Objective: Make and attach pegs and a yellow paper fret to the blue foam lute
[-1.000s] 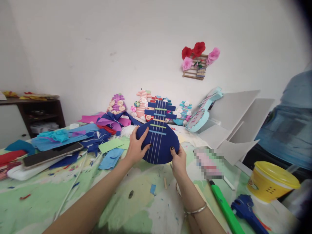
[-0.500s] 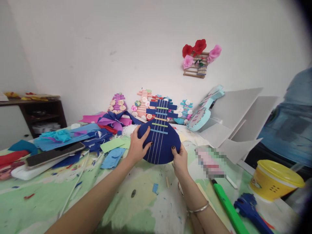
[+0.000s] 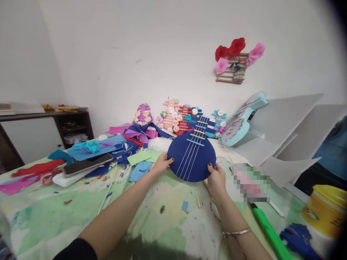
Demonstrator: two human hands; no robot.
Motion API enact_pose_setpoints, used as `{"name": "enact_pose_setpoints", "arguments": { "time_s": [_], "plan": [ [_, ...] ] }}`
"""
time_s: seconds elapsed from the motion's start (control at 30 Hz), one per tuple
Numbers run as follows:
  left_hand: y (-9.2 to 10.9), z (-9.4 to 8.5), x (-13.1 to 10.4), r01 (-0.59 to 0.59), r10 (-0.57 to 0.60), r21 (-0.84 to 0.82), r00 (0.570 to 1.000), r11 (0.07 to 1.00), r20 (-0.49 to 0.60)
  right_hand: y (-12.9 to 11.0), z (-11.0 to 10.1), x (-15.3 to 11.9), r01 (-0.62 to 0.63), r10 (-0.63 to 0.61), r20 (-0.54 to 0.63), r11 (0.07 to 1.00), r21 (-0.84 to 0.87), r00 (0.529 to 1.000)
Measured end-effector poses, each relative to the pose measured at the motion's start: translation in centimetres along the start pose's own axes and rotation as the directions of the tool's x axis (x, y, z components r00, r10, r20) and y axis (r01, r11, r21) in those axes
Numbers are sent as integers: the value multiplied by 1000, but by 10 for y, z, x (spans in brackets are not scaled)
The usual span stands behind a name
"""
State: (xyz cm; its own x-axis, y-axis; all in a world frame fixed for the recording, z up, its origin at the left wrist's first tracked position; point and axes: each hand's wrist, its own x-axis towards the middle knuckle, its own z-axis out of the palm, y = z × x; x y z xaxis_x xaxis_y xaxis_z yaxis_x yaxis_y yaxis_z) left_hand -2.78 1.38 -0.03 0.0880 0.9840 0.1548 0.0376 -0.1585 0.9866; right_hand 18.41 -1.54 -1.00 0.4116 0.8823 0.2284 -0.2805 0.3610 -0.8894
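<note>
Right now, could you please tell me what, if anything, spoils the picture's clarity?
Head view: the blue guitar is fairly clear; head view: the yellow tub looks soft beside the black right-hand fringe; head view: a pixelated patch masks something; head view: at the bottom, shadow darkens the cloth.

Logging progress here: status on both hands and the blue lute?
Left hand, right hand: holding blue lute by opposite edges. Lute tilted rightward. Scraps at left, flowered lutes behind.
</note>
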Motion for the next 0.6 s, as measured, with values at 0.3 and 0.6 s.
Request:
{"name": "enact_pose_setpoints", "arguments": {
  "time_s": [0.3, 0.6],
  "plan": [
    [6, -36, 52, 77, -41, 144, 971, 987, -236, 2, -3, 5, -94, 81, -84, 982, -164, 993],
    [20, -123, 31, 110, 107, 689, 959, 717, -264, -2, 16, -17, -37, 198, 319, 894, -447, 927]
  ]
}}
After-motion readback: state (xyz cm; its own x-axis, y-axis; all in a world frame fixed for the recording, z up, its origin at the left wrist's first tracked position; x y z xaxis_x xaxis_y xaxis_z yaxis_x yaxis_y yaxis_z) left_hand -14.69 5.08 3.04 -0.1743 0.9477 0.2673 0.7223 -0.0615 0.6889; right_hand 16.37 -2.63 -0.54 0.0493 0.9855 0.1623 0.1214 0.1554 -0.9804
